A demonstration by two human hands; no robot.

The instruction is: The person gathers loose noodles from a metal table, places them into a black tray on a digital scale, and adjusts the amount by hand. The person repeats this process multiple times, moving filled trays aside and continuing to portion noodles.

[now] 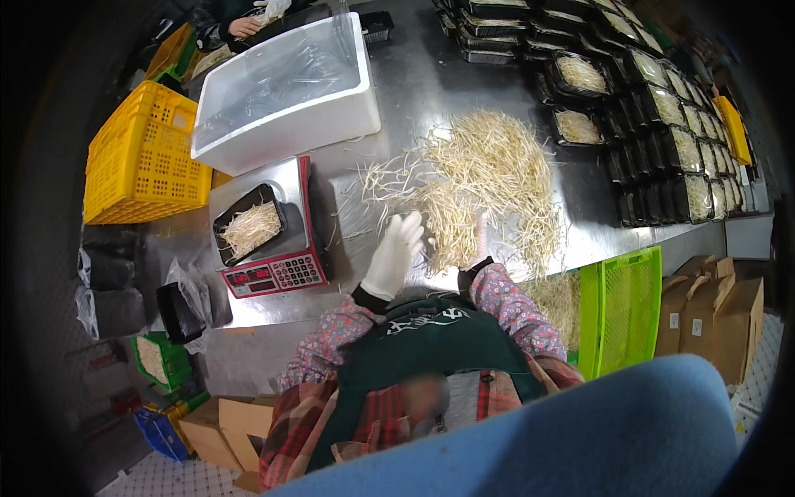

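A bunch of bean sprouts (452,233) lies across my gloved right hand (482,237), at the near edge of a large loose pile of sprouts (497,161). My thumb shows on the bunch's right side, and what look like fingertips peek out at its left; the palm is hidden under it. Just left of the bunch, my left hand (395,253), in a white glove, is empty with fingers extended. Farther left, a black plastic tray (281,208) of sprouts rests tilted on the steel pan of a red digital scale (304,272) with a lit display.
A white foam box (286,133) lined with clear plastic stands behind the scale, beside a yellow crate (149,155). Stacked packed trays (686,149) fill the right side. Empty black trays (180,314) sit front left. A lime-green crate (621,314) adjoins the table's edge. Another person's hand (244,27) appears beyond.
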